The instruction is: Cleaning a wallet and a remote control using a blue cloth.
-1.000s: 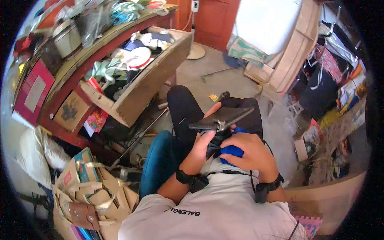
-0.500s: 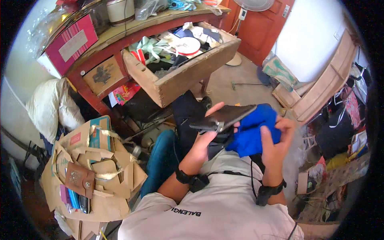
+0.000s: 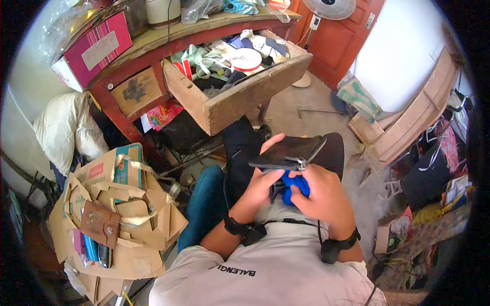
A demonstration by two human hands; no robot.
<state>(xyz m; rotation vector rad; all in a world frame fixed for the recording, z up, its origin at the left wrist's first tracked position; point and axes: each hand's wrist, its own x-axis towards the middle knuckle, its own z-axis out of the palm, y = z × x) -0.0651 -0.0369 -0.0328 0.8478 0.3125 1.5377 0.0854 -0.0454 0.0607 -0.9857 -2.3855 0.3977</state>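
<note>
My left hand (image 3: 259, 187) grips a flat dark zip wallet (image 3: 283, 151) over my lap, with the thumb at its near edge and fingers behind it. The metal zip end shows at the wallet's near right corner. In my right hand (image 3: 325, 196) is a bunched bright blue cloth (image 3: 296, 184), mostly covered by the fingers. That hand is close against the wallet's near right edge; whether the cloth touches the wallet I cannot tell.
Ahead, an open wooden drawer (image 3: 260, 84) full of ribbons and cloths juts toward me. On my left, stacked cardboard (image 3: 145, 262) carries a brown snap wallet (image 3: 100, 223) and small items. A fan (image 3: 329, 7) stands by the red door.
My right hand has moved left to the wallet, and the cloth, spread out earlier, is now bunched in it. The wallet has tilted, showing more of its broad face.
</note>
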